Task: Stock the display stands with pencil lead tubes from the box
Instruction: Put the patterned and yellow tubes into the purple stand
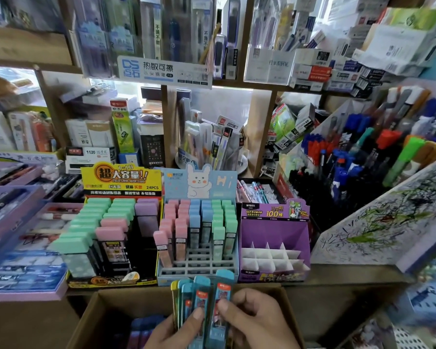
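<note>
My left hand (176, 331) grips a bunch of blue pencil lead tubes (190, 295) upright over the open cardboard box (103, 316). My right hand (259, 321) pinches one blue tube (222, 293) at the right side of that bunch. More tubes lie blurred in the box bottom. Just behind stand three display stands: a yellow one (121, 182) with green, pink and purple tubes, a light blue rabbit one (199, 263) partly filled with pink, blue and green tubes, and a purple one (275, 233) with bare white dividers.
Wooden shelves (259, 132) packed with stationery boxes rise behind the stands. A slanted rack of pens and markers (368, 157) fills the right, with a scribbled test pad (388, 222) below it. Purple trays (18, 222) of pens lie at the left.
</note>
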Available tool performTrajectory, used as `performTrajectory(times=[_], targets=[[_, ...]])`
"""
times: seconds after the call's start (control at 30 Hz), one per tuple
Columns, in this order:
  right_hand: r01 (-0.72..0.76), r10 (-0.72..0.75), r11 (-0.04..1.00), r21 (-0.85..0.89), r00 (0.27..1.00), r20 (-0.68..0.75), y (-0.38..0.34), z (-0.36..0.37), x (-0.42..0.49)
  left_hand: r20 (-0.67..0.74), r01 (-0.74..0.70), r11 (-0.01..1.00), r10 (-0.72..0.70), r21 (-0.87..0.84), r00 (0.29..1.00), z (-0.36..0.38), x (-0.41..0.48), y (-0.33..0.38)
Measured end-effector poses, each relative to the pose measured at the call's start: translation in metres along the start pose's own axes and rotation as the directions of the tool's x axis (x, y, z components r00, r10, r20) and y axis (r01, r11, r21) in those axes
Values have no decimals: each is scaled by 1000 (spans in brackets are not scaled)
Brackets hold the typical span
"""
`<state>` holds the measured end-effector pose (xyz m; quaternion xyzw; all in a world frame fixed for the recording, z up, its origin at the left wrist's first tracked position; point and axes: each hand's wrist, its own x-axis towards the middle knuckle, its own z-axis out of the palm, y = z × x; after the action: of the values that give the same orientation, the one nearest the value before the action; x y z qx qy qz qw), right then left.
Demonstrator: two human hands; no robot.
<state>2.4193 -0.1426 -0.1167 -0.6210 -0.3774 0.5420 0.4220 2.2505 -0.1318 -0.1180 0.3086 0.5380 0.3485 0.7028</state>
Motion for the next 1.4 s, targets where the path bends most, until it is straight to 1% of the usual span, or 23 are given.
performTrajectory(times=[0.03,0.07,0.13,0.17,0.2,0.23,0.37,0.43,0.5,0.6,0.77,0.87,1.0,1.13,1.23,1.3,1.4], targets=[[4,-4,1000,29,1000,-6,0,-4,0,55,-6,1000,6,-2,998,-3,3,5],[30,-29,998,53,999,-16,-2,-8,0,58,-3,1000,3,7,998,-5,1,8],[105,-101,991,80,993,-55,-6,-17,-2,13,-19,999,19,-36,1000,-10,3,10],[142,-135,986,87,988,-75,-8,-23,-2,19,-10,998,11,-57,1000,-12,2,10],[181,-171,979,94,980,-102,-11,-29,-2,35,6,999,-4,-40,999,-12,1,10],[224,-211,970,92,968,-135,-14,-35,-2,68,10,998,-6,-58,998,-13,-1,12],[353,-331,935,40,907,-261,-24,-56,4,53,5,998,-2,-61,999,-15,-3,12],[386,-362,922,20,881,-304,-31,-61,8,67,2,997,4,-76,998,-14,-4,14],[401,-390,915,-37,858,-335,-37,-65,14,74,-11,997,17,-76,997,-13,-7,15],[430,-455,890,-149,823,-341,-44,-68,23,58,-19,995,24,-94,998,-13,-9,15],[484,-544,837,-255,785,-298,-54,-67,42,25,-6,990,10,-140,1000,-14,-11,14],[508,-575,814,-280,772,-271,-53,-65,53,20,-4,988,7,-153,1000,-15,-12,15],[465,-543,831,-304,797,-265,-47,-61,66,41,16,977,-7,-212,999,-18,-13,19],[366,-519,818,-444,802,-296,-41,-57,75,73,45,974,-29,-222,997,-19,-13,22],[318,-558,746,-585,777,-289,-43,-54,77,82,53,977,-37,-208,996,-20,-13,21],[273,-579,686,-674,766,-279,-43,-52,77,90,30,977,-11,-210,996,-20,-13,19],[199,-579,632,-749,763,-286,-42,-51,77,72,18,983,-5,-184,997,-19,-12,20]])
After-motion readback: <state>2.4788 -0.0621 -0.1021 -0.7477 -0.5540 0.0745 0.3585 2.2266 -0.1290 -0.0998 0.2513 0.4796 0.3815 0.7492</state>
